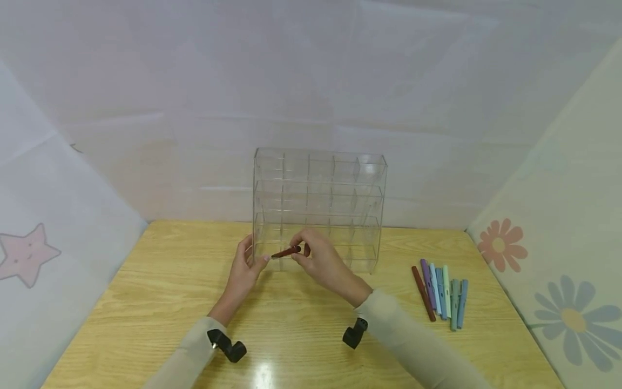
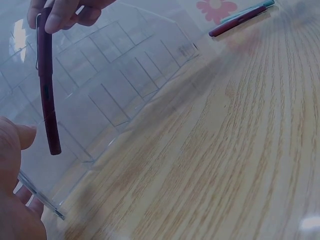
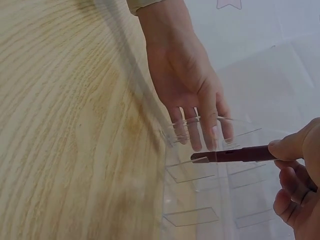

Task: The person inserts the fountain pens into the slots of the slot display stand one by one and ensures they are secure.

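Observation:
A clear plastic rack (image 1: 318,215) with tiers of small compartments stands upright on the table. My left hand (image 1: 244,270) holds its lower left side, thumb in front and fingers around the outer edge. Between the thumb and fingers of my right hand (image 1: 323,262) is a dark red pen (image 2: 46,85), pinched near its clip end. In the head view the pen (image 1: 286,252) lies nearly level before the bottom left compartment, its free end close to my left thumb. Whether the pen's tip is inside the compartment I cannot tell.
Several capped pens lie side by side on the right of the wooden table (image 1: 301,335): a dark red pen (image 1: 424,293), a purple pen (image 1: 428,283), and blue and green ones. A pale cloth wall (image 1: 194,162) rises behind the rack.

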A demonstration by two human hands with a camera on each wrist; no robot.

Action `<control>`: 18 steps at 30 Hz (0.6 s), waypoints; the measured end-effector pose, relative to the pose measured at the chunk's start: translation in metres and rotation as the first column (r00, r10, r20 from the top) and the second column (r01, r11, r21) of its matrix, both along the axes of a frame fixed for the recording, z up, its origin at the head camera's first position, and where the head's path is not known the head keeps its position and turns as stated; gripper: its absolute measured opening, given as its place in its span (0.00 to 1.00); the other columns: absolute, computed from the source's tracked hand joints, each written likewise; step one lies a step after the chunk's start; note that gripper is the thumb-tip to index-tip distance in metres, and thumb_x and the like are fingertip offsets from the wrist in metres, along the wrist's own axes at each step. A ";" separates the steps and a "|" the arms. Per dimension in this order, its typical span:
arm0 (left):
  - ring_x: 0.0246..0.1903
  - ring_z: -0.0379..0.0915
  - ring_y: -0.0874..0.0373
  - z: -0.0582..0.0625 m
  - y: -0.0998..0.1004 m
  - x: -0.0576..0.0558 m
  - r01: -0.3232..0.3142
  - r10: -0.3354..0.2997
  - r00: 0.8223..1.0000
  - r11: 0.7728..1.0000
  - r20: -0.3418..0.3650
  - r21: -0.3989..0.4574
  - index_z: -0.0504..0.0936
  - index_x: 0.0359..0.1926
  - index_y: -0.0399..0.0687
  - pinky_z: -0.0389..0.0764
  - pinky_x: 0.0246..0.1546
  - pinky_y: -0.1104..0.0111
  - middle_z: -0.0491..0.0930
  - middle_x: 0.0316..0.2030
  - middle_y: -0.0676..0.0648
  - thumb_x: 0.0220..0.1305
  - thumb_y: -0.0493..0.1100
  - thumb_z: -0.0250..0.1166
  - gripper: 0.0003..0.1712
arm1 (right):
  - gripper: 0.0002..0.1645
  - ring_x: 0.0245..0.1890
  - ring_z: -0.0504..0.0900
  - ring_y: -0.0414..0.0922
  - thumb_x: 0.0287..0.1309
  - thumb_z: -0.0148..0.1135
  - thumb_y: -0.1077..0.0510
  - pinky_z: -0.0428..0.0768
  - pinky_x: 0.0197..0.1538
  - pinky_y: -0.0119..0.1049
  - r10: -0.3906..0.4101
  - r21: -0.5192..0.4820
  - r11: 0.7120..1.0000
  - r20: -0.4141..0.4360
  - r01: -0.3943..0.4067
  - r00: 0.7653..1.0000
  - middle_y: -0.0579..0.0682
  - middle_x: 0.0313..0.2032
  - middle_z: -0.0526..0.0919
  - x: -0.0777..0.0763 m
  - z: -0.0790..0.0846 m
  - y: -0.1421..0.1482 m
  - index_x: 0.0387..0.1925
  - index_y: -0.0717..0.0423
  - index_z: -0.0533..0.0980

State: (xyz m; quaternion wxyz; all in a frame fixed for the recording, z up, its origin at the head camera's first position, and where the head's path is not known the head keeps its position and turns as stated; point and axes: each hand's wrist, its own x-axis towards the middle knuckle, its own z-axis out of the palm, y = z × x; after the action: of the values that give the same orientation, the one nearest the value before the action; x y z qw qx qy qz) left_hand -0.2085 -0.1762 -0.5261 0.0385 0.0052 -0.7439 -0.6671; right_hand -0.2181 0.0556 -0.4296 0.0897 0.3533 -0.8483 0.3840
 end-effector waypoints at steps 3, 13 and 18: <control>0.85 0.43 0.36 0.000 0.000 0.000 -0.002 0.002 1.000 1.000 -0.003 -0.008 0.47 0.85 0.46 0.54 0.85 0.41 0.49 0.84 0.37 0.80 0.40 0.62 0.44 | 0.14 0.33 0.75 0.40 0.63 0.75 0.67 0.76 0.35 0.26 -0.006 0.009 1.000 -0.003 0.006 1.000 0.49 0.43 0.86 0.001 -0.003 -0.002 0.47 0.57 0.81; 0.85 0.45 0.35 -0.001 -0.001 0.000 -0.002 0.001 1.000 1.000 -0.019 -0.011 0.47 0.85 0.44 0.59 0.84 0.41 0.49 0.84 0.36 0.80 0.40 0.63 0.45 | 0.12 0.33 0.74 0.40 0.67 0.73 0.62 0.75 0.35 0.25 -0.030 0.047 0.999 0.033 0.028 0.999 0.48 0.44 0.84 -0.001 -0.016 -0.007 0.49 0.53 0.82; 0.84 0.45 0.34 -0.001 0.000 0.000 0.000 0.000 1.000 1.000 -0.018 -0.010 0.46 0.85 0.43 0.61 0.82 0.41 0.48 0.84 0.35 0.80 0.39 0.63 0.45 | 0.11 0.33 0.74 0.39 0.67 0.73 0.61 0.75 0.34 0.24 -0.052 0.054 0.997 0.048 0.049 0.998 0.47 0.45 0.83 -0.004 -0.023 -0.009 0.49 0.50 0.83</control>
State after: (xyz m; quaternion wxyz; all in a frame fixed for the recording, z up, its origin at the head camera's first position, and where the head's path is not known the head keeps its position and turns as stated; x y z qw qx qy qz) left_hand -0.2082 -0.1767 -0.5272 0.0451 -0.0012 -0.7468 -0.6635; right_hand -0.2217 0.0466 -0.4524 0.0691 0.3244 -0.8687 0.3678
